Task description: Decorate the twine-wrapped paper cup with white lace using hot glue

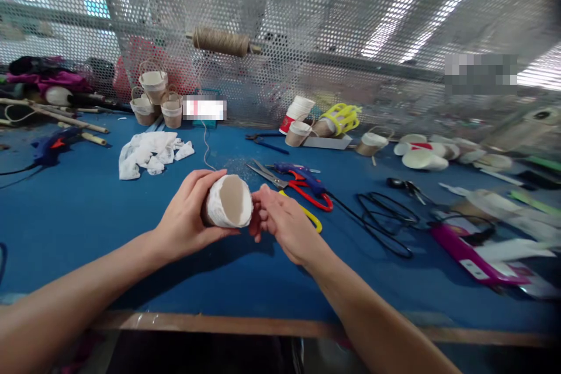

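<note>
The left hand (186, 222) is clamped round the side of a tapered paper cup (232, 198), its smooth tan hollow tilted toward the viewer, its outside wrapped in crinkled white lace above a rough brown base. The right hand (287, 222) has its fingers curled close at the cup's rim; whether they pinch anything I cannot tell. Beyond the left hand lies a limp, ragged heap of white lace fabric (149, 151); just beyond the right, a hard blue plastic glue gun (312, 181) beside steel-bladed scissors (267, 173).
</note>
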`<state>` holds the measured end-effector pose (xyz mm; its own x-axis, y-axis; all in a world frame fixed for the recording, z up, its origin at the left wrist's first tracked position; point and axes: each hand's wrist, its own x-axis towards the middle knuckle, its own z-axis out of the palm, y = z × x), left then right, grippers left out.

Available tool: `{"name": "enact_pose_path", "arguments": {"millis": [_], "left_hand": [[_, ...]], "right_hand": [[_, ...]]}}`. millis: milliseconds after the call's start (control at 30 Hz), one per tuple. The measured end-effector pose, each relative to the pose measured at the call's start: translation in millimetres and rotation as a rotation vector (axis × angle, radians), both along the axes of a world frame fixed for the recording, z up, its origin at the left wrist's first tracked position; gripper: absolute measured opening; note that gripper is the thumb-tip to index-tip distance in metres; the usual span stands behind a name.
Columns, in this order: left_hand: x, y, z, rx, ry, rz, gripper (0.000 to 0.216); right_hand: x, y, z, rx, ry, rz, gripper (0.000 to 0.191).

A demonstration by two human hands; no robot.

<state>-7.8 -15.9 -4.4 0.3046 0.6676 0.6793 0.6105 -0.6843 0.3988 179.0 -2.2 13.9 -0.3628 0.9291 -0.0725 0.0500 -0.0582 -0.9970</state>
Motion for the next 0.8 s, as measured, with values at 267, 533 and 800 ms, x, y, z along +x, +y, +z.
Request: {"name": "enact_pose_path", "arguments": {"millis": [267,533,800], "left_hand": [[2,1,0.7,0.104,0.132,0.026,0.062],[6,-3,2.6,-0.709,-0.420,-0.300,0.066],[13,-11,6.9,-1.061,-0.607,-0.514,0.074]], "right_hand": [[2,-2,2.3,0.061,-0.292,0.013,0.026],[11,7,3.1,0.248,-0.147,-0.190,0.044],[10,2,6.7,0.112,-0.218,0.021,0.028]]}}
